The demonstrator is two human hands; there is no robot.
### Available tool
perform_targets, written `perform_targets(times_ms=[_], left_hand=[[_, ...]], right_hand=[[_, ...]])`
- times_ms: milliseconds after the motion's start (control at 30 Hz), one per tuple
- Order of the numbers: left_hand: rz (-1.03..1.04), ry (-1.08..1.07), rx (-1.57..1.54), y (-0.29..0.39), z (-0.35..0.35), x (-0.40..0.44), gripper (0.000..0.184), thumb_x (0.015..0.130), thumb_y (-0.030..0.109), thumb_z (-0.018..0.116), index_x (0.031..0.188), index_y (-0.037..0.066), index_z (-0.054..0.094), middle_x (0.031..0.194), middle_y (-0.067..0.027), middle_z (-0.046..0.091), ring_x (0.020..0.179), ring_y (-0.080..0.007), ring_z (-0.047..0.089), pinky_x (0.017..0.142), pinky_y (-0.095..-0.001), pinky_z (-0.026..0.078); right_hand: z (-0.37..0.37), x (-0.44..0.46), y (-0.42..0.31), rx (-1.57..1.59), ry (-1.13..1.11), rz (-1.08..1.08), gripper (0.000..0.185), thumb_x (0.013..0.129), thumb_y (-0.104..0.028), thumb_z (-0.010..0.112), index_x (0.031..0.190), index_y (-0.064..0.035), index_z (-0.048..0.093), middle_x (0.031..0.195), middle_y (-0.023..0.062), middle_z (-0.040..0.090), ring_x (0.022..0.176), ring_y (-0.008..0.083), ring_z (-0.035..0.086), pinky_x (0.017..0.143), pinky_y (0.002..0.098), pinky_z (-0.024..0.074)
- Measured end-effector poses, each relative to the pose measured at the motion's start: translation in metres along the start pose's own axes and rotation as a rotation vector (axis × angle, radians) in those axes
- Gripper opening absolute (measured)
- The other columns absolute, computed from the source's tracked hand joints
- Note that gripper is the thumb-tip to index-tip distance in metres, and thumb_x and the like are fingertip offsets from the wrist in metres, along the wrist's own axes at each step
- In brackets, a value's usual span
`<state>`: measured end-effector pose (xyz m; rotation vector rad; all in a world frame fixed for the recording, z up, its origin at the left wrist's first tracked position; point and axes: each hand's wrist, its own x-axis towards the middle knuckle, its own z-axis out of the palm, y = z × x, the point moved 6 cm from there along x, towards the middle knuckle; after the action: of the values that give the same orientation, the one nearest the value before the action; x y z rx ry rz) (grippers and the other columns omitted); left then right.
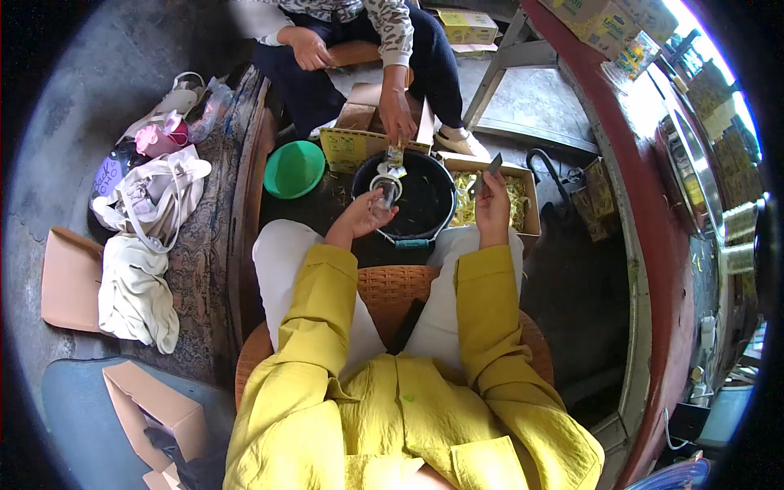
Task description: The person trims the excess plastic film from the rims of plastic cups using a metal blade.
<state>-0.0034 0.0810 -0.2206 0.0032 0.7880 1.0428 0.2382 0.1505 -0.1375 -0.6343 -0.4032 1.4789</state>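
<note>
My left hand [365, 216] is closed around a clear glass jar [384, 194], held over the near left part of a black basin [425, 204]. A small pale item with a yellow label [394, 160] is just above the jar, in the fingers of a co-worker's hand [397, 118]. My right hand [492, 208] grips a flat dark blade-like tool [495, 166], raised upright in front of a cardboard box of yellow-green strips [465, 202]. What the basin holds is too dark to tell.
A green bowl [294, 170] sits left of the basin. An opened carton [347, 149] stands behind it, before a seated co-worker [359, 33]. Bags [155, 192] lie at the left on a patterned surface. A red-edged bench [645, 245] runs along the right.
</note>
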Motion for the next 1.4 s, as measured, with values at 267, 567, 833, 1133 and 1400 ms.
perform_targets(times_ms=[267, 567, 833, 1133, 1400], left_hand=[[0.31, 0.143, 0.953, 0.007, -0.034, 0.008, 0.036, 0.066, 0.028, 0.069, 0.091, 0.011, 0.05, 0.078, -0.0064, 0.054, 0.073, -0.0237, 0.056, 0.057, -0.0336, 0.048], [0.811, 0.442, 1.787, 0.019, -0.006, -0.021, 0.036, 0.053, 0.025, 0.075, 0.079, 0.01, 0.055, 0.083, -0.008, 0.056, 0.078, -0.0268, 0.055, 0.067, -0.0371, 0.046], [0.314, 0.25, 0.496, 0.023, 0.002, -0.009, 0.044, 0.075, 0.021, 0.064, 0.11, 0.002, 0.048, 0.097, -0.0098, 0.053, 0.083, -0.0158, 0.055, 0.058, -0.0271, 0.05], [1.165, -0.257, 0.934, 0.137, 0.376, -0.065, 0.05, 0.071, 0.018, 0.071, 0.109, 0.002, 0.042, 0.102, -0.0076, 0.05, 0.095, -0.0145, 0.05, 0.078, -0.0251, 0.043], [1.968, -0.475, 1.23, 0.159, 0.613, -0.081, 0.049, 0.065, 0.028, 0.073, 0.099, 0.001, 0.05, 0.09, -0.0136, 0.057, 0.081, -0.0215, 0.056, 0.072, -0.0324, 0.046]], right_hand=[[0.011, -0.008, -0.005, 0.041, 0.027, 0.004, 0.019, 0.078, 0.0, 0.057, 0.096, -0.0038, 0.055, 0.081, 0.0021, 0.06, 0.072, 0.0103, 0.058, 0.065, 0.0198, 0.0475], [-0.01, -0.002, 0.005, 0.09, 0.138, 0.03, 0.043, 0.072, 0.002, 0.063, 0.111, 0.0, 0.045, 0.083, 0.0051, 0.058, 0.075, 0.0127, 0.058, 0.063, 0.0208, 0.0454], [0.003, -0.02, -0.033, 0.2, -0.023, -0.01, 0.023, 0.078, -0.003, 0.058, 0.1, -0.0063, 0.053, 0.077, -0.0015, 0.057, 0.065, 0.0068, 0.054, 0.057, 0.0167, 0.0431], [-0.001, -0.026, -0.022, 0.199, -0.066, 0.096, 0.024, 0.079, -0.002, 0.056, 0.102, -0.0059, 0.052, 0.083, 0.0011, 0.057, 0.071, 0.0066, 0.055, 0.053, 0.0166, 0.0424], [-0.005, -0.018, -0.006, 0.188, -0.074, 0.141, 0.024, 0.077, -0.001, 0.059, 0.099, -0.0049, 0.051, 0.082, 0.0026, 0.058, 0.072, 0.0099, 0.056, 0.062, 0.0204, 0.0442]])
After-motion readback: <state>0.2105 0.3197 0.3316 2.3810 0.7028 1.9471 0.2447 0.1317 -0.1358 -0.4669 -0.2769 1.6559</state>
